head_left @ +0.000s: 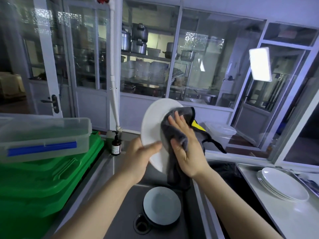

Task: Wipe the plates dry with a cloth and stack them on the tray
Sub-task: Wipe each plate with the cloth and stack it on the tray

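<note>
A white plate (153, 121) stands on edge above the sink, tilted toward me. My left hand (139, 156) grips its lower left rim, thumb across the face. My right hand (186, 145) presses a grey cloth (174, 133) with black trim and a yellow patch against the plate's face; the fingers are spread and the thumb pinches a fold of the cloth. The cloth's tail hangs below the plate. In the steel sink (124, 204) lie dark-rimmed bowls or plates (161, 205) beside the drain. On the metal tray (269, 204) at the right sits a short stack of white plates (283, 184).
Green plastic crates (43, 183) with a clear lidded box (43, 135) on top stand at the left. A brown pump bottle (116, 144) is at the sink's back corner. A clear tub (222, 133) sits behind the cloth. Glass partitions run behind.
</note>
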A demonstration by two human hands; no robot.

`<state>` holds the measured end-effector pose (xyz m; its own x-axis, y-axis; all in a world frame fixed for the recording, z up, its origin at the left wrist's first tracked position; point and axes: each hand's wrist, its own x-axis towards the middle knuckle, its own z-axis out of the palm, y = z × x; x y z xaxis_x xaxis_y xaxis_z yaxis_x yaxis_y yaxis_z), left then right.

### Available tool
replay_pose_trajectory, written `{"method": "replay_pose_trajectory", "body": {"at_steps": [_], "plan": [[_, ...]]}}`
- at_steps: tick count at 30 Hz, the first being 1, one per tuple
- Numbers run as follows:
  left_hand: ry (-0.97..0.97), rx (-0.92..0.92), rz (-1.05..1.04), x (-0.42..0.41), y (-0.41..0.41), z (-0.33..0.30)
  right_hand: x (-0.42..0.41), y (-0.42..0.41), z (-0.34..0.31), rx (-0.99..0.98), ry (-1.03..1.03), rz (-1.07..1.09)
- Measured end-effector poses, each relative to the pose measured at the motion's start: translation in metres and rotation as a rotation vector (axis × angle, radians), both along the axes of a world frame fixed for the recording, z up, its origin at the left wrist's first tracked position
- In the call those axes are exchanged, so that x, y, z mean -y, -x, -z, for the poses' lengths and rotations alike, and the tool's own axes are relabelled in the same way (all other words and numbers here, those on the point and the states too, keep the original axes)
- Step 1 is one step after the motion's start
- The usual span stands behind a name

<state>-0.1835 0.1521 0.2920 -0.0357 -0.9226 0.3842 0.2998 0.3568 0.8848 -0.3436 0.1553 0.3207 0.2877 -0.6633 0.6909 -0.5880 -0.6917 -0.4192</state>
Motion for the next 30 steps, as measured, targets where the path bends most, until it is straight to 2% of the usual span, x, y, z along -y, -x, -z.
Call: {"method": "replay_pose_trajectory", "body": {"at_steps": [3, 8, 12, 15, 19, 21, 22, 27, 30], "plan": [[0.012, 0.015, 0.011, -0.001, 0.003, -0.001, 0.001, -0.008, 0.002, 0.018, -0.014, 0.074], [0.026, -0.109, 0.032, 0.000, -0.004, -0.005, -0.005, -0.010, 0.024, -0.189, 0.095, -0.005], [-0.025, -0.187, 0.001, 0.002, -0.011, -0.004, -0.002, 0.005, 0.032, -0.151, 0.104, 0.072], [-0.019, -0.147, 0.018, 0.002, -0.021, -0.003, 0.001, 0.013, 0.026, 0.099, 0.006, 0.125], [-0.010, -0.151, 0.039, 0.002, -0.023, -0.004, 0.006, 0.013, 0.002, 0.754, -0.326, 0.123], [-0.039, -0.259, 0.064, 0.003, -0.018, -0.006, 0.008, 0.010, -0.002, 1.067, -0.583, 0.077], [-0.057, -0.313, 0.076, 0.002, -0.015, -0.006, 0.007, 0.007, -0.002, 1.150, -0.636, 0.053], [-0.072, -0.350, 0.132, -0.004, -0.008, 0.001, -0.002, -0.004, -0.003, 1.267, -0.578, 0.065], [-0.138, -0.282, 0.279, -0.004, -0.017, 0.006, 0.001, 0.008, -0.010, 1.204, -0.519, 0.136]]}}
